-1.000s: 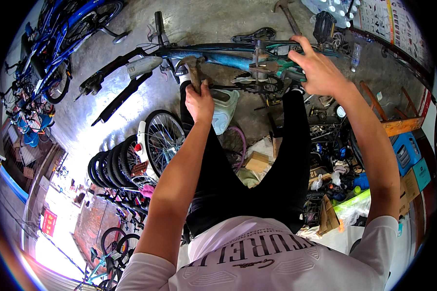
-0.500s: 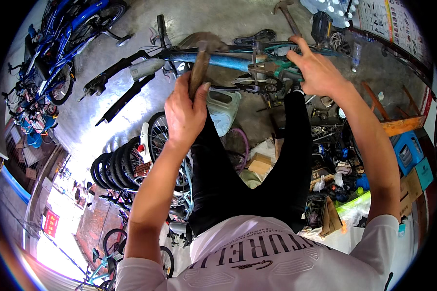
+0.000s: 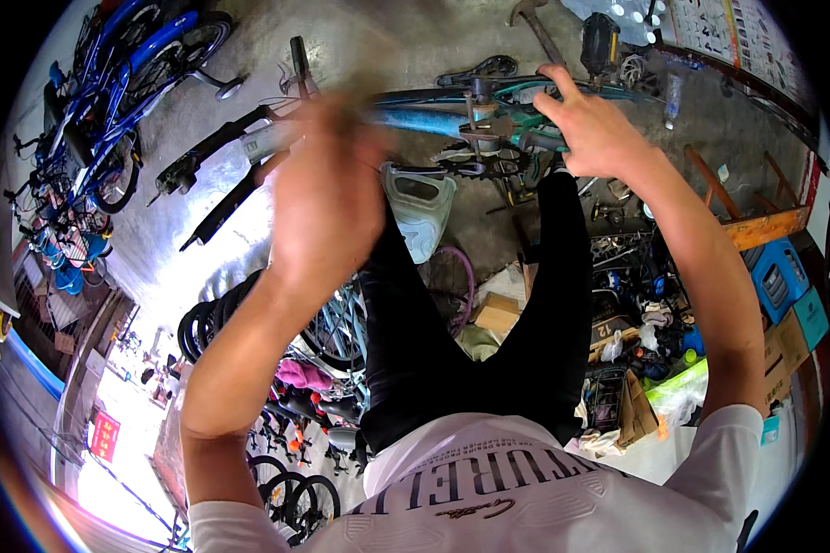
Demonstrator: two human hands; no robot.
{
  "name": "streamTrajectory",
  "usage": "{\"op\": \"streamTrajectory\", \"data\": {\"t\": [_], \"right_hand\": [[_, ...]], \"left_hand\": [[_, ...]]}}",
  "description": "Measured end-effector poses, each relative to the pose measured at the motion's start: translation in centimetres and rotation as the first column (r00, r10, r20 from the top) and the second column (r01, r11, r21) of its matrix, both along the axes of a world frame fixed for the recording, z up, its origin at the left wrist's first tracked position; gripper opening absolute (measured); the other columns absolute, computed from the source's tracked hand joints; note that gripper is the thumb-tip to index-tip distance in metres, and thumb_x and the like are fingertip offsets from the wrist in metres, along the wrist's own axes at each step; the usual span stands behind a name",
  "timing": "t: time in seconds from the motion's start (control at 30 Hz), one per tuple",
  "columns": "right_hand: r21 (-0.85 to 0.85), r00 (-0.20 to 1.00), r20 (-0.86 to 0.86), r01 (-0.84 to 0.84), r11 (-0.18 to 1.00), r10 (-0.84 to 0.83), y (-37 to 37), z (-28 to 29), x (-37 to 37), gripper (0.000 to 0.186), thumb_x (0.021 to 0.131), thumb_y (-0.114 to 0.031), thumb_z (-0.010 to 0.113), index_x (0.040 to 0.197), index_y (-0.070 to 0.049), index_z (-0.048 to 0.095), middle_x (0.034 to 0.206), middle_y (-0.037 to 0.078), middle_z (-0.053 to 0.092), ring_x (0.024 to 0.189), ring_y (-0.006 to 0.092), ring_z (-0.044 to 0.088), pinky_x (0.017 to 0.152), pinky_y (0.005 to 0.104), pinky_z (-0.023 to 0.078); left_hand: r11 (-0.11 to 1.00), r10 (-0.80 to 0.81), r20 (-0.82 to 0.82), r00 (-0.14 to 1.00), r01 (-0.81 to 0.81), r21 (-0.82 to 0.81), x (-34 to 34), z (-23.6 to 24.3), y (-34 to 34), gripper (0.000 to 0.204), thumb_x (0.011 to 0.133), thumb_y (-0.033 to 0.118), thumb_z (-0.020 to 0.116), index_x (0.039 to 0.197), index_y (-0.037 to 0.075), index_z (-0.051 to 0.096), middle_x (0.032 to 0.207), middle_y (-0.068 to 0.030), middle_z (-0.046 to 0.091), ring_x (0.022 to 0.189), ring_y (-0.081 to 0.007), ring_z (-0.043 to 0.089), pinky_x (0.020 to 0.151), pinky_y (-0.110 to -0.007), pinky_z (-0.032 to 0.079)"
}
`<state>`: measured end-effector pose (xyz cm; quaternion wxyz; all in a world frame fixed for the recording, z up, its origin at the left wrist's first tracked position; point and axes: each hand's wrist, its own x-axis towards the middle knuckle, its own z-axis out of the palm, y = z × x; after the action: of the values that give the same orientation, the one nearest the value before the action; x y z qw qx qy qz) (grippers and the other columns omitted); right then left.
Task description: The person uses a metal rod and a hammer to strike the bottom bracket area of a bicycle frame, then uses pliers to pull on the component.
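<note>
My left hand point(image 3: 327, 198) is raised over the blue bicycle frame tube point(image 3: 420, 122), left of centre. It is closed around a hammer whose head and handle are smeared by motion. My right hand point(image 3: 599, 134) is bent over the right end of the frame, beside a green clamp-like metal tool point(image 3: 521, 124). Its index finger and thumb stand apart, the other fingers are curled out of sight, and what they grip is hidden. A second hammer point(image 3: 539, 32) lies beyond it, its handle end close to my index finger. The crank and chainring point(image 3: 503, 166) hang below the tube.
A pale plastic jug point(image 3: 420, 207) stands by my left leg. Tools and parts point(image 3: 632, 286) clutter the floor to the right, near a wooden stool point(image 3: 765, 226). Blue bicycles point(image 3: 124, 88) stand at far left. A black saddle point(image 3: 478, 72) lies beyond the frame.
My left hand has moved left and closer to the camera, swinging the hammer so that it blurs. My right hand stays almost in place.
</note>
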<state>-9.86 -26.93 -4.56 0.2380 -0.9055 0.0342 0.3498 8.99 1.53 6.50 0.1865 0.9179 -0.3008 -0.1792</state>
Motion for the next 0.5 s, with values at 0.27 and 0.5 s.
{"op": "streamTrajectory", "data": {"t": [0.27, 0.5], "right_hand": [[0.028, 1.0, 0.005, 0.025, 0.999, -0.025, -0.4, -0.5, -1.3, 0.07, 0.06, 0.004, 0.077, 0.125, -0.006, 0.054, 0.154, 0.025, 0.038, 0.094, 0.0454, 0.07, 0.078, 0.0522, 0.057], [-0.006, 0.999, 0.033, -0.006, 1.0, 0.006, -0.4, -0.2, -1.1, 0.069, 0.059, 0.002, 0.078, 0.123, -0.006, 0.053, 0.152, 0.025, 0.04, 0.095, 0.0466, 0.07, 0.079, 0.0527, 0.058]], "left_hand": [[0.982, 0.182, -0.296, 0.938, -0.19, 0.002, -5.7, -1.7, 1.3, 0.044, 0.097, 0.025, 0.071, 0.132, 0.002, 0.056, 0.091, -0.0126, 0.07, 0.081, -0.0247, 0.066, 0.074, -0.035, 0.053], [0.937, 0.304, -0.494, 0.815, -0.349, 0.001, -7.7, -2.0, 1.8, 0.03, 0.101, 0.019, 0.068, 0.121, -0.003, 0.06, 0.08, -0.0039, 0.058, 0.073, -0.0112, 0.05, 0.067, -0.028, 0.045]]}}
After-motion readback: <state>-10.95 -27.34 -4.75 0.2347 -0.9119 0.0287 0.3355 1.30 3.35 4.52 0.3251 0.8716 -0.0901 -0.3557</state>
